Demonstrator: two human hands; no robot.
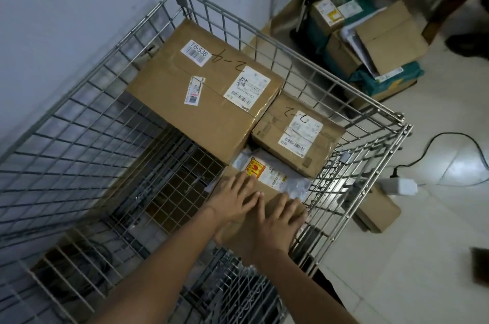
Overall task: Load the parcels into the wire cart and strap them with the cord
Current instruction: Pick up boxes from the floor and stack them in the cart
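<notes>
Head view: a small brown parcel (260, 214) lies in the near right corner of the wire cart (87, 122), against its right wall. The left hand (234, 198) and right hand (277, 223) both rest flat on top of it, fingers straight and spread, neither curled round anything. Just beyond their fingertips a grey plastic mailer (275, 175) with a yellow sticker lies partly over the parcel. Behind it sits a medium box (296, 135) marked by hand, and beside that a large box (201, 88) with a label reading T6-538 fills the far end. Outside the cart, more boxes (370, 40) are heaped on the tiled floor, and a white power adapter (399, 186) with a black cable lies near the cart's right side.
</notes>
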